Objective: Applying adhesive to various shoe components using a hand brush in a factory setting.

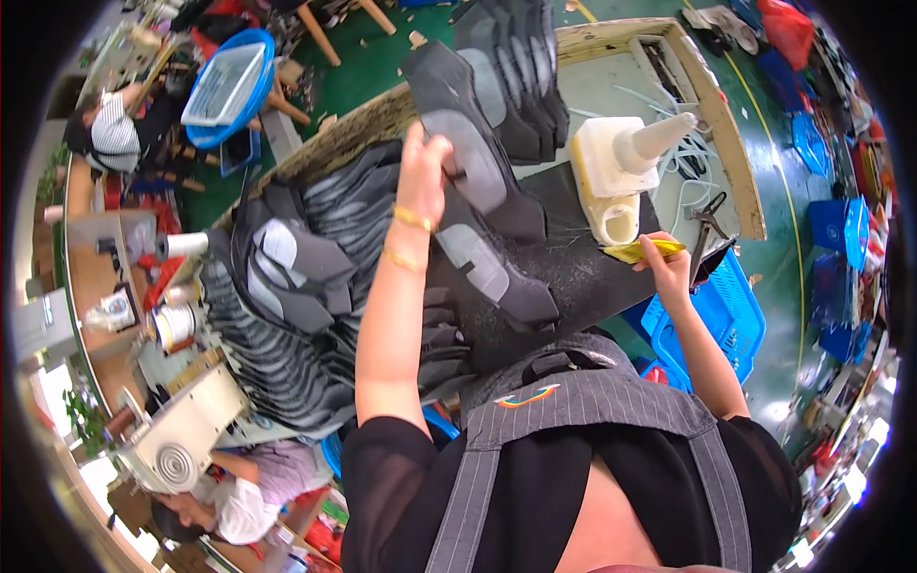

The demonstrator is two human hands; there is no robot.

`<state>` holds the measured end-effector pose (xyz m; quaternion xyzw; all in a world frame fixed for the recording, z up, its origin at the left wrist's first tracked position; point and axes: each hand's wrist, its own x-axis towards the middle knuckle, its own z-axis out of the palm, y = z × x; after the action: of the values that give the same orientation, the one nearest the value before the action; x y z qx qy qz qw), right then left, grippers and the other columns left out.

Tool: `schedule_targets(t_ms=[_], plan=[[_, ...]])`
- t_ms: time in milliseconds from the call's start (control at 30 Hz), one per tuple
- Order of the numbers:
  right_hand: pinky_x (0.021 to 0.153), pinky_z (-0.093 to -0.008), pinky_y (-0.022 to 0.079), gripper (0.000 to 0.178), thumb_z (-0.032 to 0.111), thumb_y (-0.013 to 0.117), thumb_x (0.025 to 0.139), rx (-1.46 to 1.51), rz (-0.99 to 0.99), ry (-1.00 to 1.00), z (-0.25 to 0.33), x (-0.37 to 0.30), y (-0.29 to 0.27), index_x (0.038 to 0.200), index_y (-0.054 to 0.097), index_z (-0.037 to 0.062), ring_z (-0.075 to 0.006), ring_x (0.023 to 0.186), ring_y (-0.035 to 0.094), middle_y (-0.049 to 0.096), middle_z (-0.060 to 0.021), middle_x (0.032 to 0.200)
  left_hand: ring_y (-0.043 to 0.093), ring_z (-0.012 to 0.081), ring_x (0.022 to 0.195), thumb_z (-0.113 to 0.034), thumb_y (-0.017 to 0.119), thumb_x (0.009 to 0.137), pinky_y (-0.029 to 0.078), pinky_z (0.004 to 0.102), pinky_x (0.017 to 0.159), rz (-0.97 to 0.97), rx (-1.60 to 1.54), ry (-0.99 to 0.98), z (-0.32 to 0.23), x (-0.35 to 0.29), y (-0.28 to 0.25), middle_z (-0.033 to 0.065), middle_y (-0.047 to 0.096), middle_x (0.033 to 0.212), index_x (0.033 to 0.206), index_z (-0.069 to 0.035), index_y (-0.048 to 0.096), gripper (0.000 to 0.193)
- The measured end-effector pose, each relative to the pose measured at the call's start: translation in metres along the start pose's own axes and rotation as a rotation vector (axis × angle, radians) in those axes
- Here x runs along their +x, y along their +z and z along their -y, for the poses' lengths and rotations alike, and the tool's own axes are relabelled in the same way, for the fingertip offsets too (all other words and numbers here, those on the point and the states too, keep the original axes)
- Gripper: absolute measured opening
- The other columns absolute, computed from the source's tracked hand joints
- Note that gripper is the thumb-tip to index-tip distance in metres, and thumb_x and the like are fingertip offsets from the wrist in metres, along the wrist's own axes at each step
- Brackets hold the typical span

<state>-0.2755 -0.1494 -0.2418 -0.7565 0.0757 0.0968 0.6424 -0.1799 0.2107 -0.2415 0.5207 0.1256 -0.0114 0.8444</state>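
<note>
Left hand (420, 180) grasps the near edge of a dark shaped piece (485, 162) with a grey patch, fingers closed on it; piece sits over the bench, slanting. Right hand (667, 267) pinches a flat yellow tool (642, 252) just by the open mouth of a cream container (611, 153). Below the held piece: a similar patched piece (497, 272) on the black mat (602, 282). Far side: row of dark pieces (516, 76). Left: overlapping heap (277, 353). Right: dark plier-like tool (708, 218), blue basket (731, 310) lower down.
</note>
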Motion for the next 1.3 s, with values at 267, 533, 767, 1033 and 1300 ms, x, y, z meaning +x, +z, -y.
schedule_targets(t_ms=[267,533,767,1033,1300], plan=[[0.060,-0.0193,0.045,0.013,0.012,0.060,0.089,-0.027,-0.205,-0.101,0.009,0.010,-0.015,0.091,0.060,-0.0012,-0.0073,0.065,0.058,0.062,-0.0033,0.076,0.054,0.0205,0.083,-0.034,0.067,0.081,0.045,0.0338,0.073,-0.431,0.721,0.494,0.017,0.108,-0.012,0.0143,0.056,0.092,0.107,0.007,0.051,0.051],[0.048,-0.0239,0.045,0.025,0.022,0.066,0.083,-0.175,-0.072,0.171,-0.028,0.067,0.004,0.081,0.062,-0.0024,-0.0110,0.053,0.057,0.062,-0.0049,0.067,0.057,0.0312,0.079,-0.031,0.063,0.083,0.046,0.0388,0.071,-0.490,1.315,0.086,0.114,-0.106,-0.044,0.0189,0.059,0.090,0.094,0.004,0.058,0.037],[0.057,-0.0227,0.049,0.030,0.027,0.064,0.085,0.064,0.189,0.122,0.015,0.077,0.135,0.091,0.063,-0.0021,-0.0113,0.065,0.061,0.064,-0.0067,0.082,0.060,0.0151,0.078,-0.019,0.075,0.074,0.050,0.0269,0.070,-0.603,0.803,-0.163,0.153,-0.109,-0.079,0.0127,0.064,0.092,0.108,0.010,0.056,0.049],[0.059,-0.0312,0.048,0.022,0.020,0.067,0.078,-0.301,0.206,-0.212,-0.012,0.132,0.229,0.076,0.060,-0.0006,-0.0219,0.061,0.062,0.063,-0.0140,0.067,0.064,0.0169,0.075,-0.006,0.076,0.067,0.051,0.0272,0.066,-0.548,0.407,-0.203,0.145,-0.103,-0.071,0.0130,0.065,0.090,0.103,0.007,0.055,0.044],[0.056,-0.0307,0.048,0.029,0.027,0.069,0.075,-0.231,0.308,-0.176,-0.017,0.170,0.251,0.075,0.062,-0.0017,-0.0156,0.058,0.062,0.064,-0.0108,0.066,0.059,0.0215,0.078,-0.004,0.077,0.062,0.048,0.0313,0.071,-0.637,0.466,-0.192,0.150,-0.093,-0.065,0.0111,0.060,0.089,0.097,0.002,0.052,0.043]])
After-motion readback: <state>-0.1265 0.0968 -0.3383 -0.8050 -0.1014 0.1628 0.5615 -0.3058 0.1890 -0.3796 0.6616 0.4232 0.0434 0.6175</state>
